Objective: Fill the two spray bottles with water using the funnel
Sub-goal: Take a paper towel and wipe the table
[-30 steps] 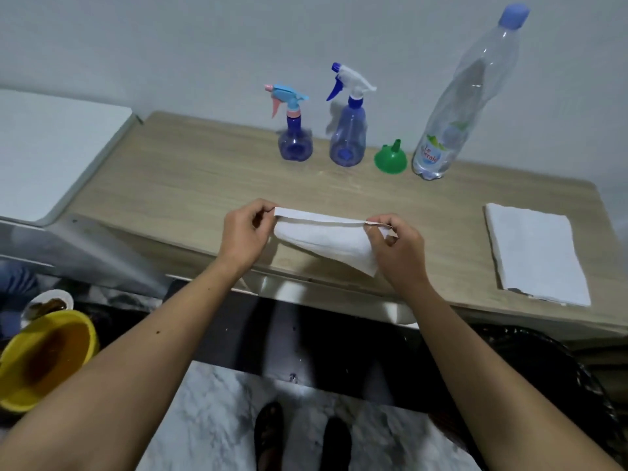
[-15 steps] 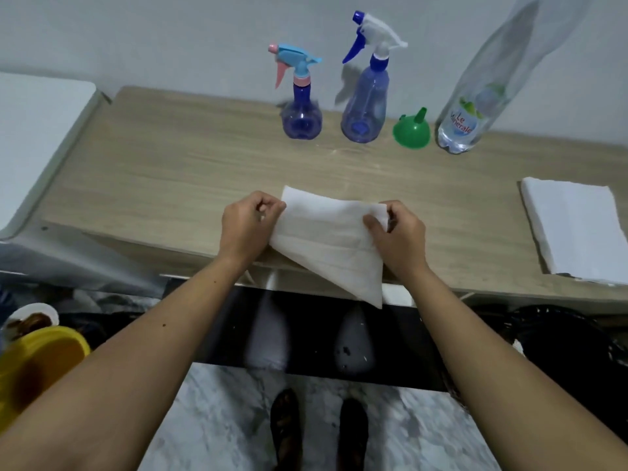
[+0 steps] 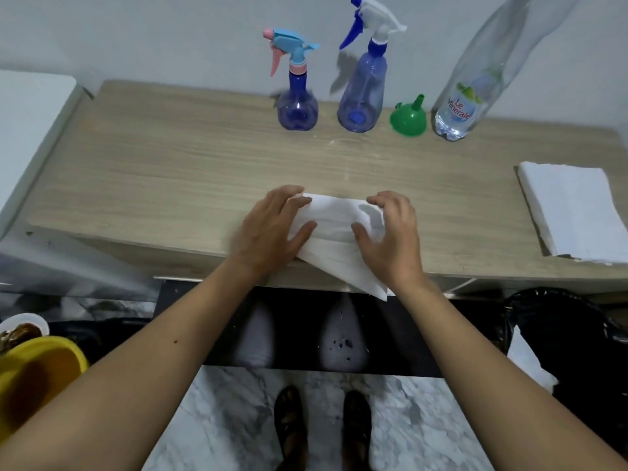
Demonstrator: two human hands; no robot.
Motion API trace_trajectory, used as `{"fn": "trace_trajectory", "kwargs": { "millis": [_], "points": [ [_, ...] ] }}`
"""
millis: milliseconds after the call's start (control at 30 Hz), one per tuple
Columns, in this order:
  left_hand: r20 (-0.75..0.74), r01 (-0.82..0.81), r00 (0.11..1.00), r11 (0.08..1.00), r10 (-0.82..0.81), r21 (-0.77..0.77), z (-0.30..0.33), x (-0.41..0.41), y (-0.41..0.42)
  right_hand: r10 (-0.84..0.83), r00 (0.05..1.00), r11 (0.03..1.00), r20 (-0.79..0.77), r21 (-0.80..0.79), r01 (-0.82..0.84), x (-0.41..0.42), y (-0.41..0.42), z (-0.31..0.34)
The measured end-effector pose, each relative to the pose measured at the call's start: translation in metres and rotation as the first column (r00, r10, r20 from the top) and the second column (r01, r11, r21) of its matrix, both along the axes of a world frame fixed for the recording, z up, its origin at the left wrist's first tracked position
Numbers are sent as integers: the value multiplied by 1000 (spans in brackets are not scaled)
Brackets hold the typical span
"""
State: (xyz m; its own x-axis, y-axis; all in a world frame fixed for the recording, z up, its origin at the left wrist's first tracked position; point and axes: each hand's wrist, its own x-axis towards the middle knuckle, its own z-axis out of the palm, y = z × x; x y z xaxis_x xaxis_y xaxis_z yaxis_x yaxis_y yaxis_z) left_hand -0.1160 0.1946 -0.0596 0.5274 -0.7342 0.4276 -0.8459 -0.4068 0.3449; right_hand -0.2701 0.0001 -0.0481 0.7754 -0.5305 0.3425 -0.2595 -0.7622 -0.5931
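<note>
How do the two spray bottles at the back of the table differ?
The left spray bottle is shorter, with a round bulbous base and a light-blue head with pink trigger. The right spray bottle is taller and conical, with a white head and blue trigger. Both have translucent blue bodies, stand upright and are still capped.

A plain pale wall (image 3: pixel 170 35) runs behind the desk (image 3: pixel 170 171), whose top is light wood grain with a long front edge. To the left a white surface (image 3: pixel 27 130) butts against the desk's end, sitting a little higher. Under the desk there is a dark glossy panel (image 3: pixel 299 334) catching two soft pale reflections. The floor (image 3: pixel 221 419) is white marble veined with grey. The light is even and cool, with soft shadows thrown onto the wall.
</note>
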Motion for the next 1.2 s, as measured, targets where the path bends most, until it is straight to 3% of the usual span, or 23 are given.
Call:
{"fn": "trace_trajectory", "kwargs": {
  "millis": [100, 167, 267, 367, 667, 800, 1200],
  "points": [
    [21, 119, 992, 982, -123, 147, -9, -3, -4, 135, 986, 990, -98, -15, -137, -9, 6, -9],
    [-6, 138, 990, 961, -141, 238, -17, -5, -2, 196, 949, 975, -249, -56, -216, -15, 7, -16],
    [-1, 97, 995, 925, -104, 367, -26, -9, 3, 200, 859, 950, -472, -120, -287, -19, 8, -21],
    [23, 66, 996, 921, -81, 384, -28, -11, 5, 177, 815, 933, -552, -169, -318, -18, 13, -21],
    [16, 11, 1000, 913, -20, 408, -27, -1, 37, 167, 789, 889, -591, -255, -379, 5, 41, -23],
    [80, -47, 997, 907, 14, 419, -25, 15, 60, 171, 796, 869, -581, -292, -400, 28, 62, -22],
    [16, -37, 999, 888, 33, 458, -21, 70, 74, 268, 796, 889, -543, -179, -421, 95, 69, -21]
  ]
}}
